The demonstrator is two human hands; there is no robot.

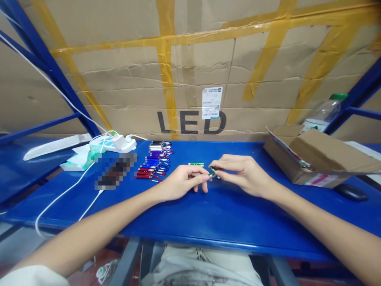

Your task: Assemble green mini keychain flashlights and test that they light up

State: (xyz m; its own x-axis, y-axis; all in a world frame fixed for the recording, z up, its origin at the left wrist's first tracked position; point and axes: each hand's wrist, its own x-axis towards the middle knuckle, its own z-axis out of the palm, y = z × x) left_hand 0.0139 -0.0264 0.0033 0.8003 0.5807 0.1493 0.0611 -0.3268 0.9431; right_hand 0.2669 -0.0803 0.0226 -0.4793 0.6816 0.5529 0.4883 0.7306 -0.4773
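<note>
We find a small green torch (212,173) just above the surface (208,214), pinched at the fingertips between the left hand (183,183) and the right hand (242,174), both closed lightly on it. We judge the grip slight. A slip could send it rolling into the second green torch (196,163) or disturb the row of torches (154,162) nearby.

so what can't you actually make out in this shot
Head view only:
- small green item: mostly covered by fingertips of the left hand and right hand; shape unclear.
- pixelated patch on the blue table: blurred out, contents unreadable.
- cardboard box: flaps hide the inside.
- white label: print too small.
- bottle: lower part behind the cardboard box.
</note>
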